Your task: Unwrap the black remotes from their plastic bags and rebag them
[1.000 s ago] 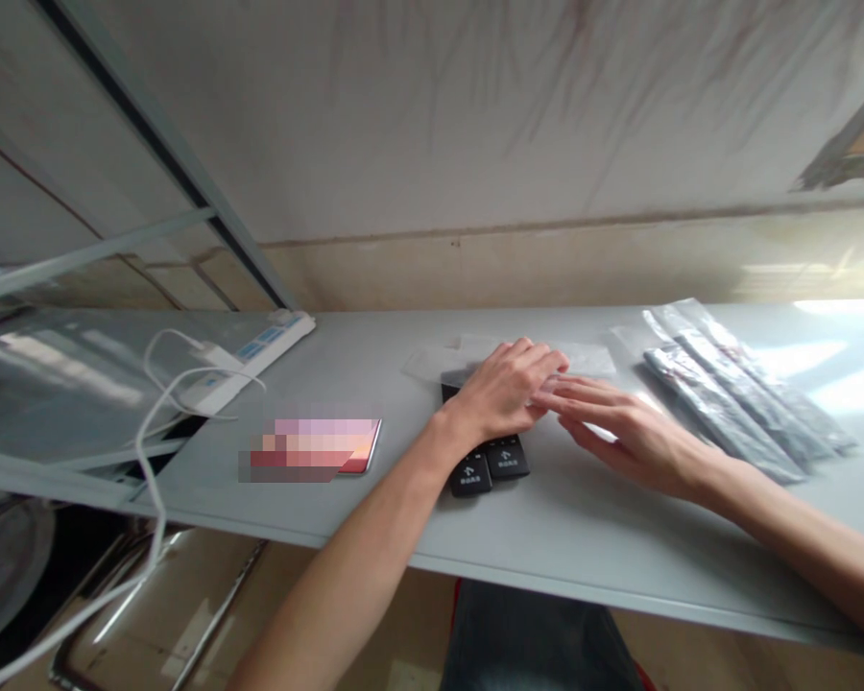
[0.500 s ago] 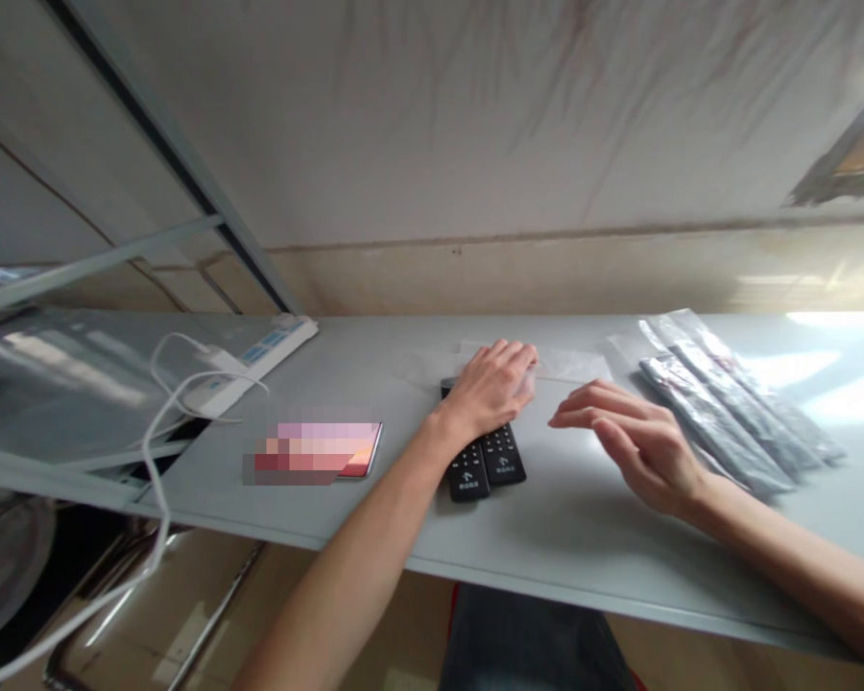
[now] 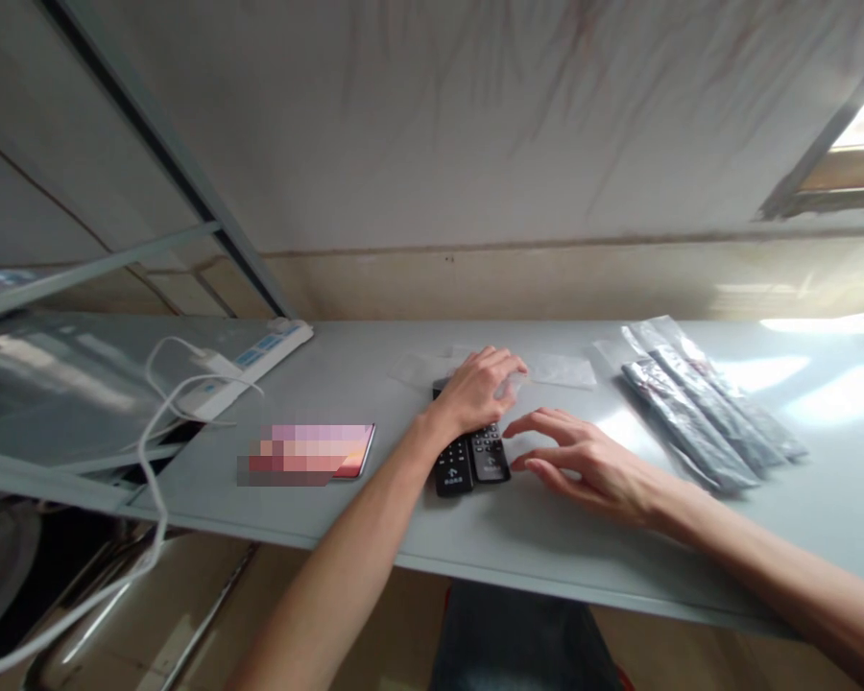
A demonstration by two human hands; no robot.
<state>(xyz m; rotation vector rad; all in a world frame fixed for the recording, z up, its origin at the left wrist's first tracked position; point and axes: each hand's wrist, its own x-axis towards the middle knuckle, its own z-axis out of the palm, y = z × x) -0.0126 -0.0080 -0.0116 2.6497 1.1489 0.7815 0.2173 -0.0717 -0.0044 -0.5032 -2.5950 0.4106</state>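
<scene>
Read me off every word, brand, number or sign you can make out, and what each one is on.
Left remote: a white arrow-like sign; the line of characters under it is too small and blurred to read.
Right remote: a similar but fainter sign, characters unreadable.
Keys on both remotes: markings too small to read.
Phone: screen mostly pixelated, no text readable.
Silvery packets: no text readable.
No word, brand or number is legible.
</scene>
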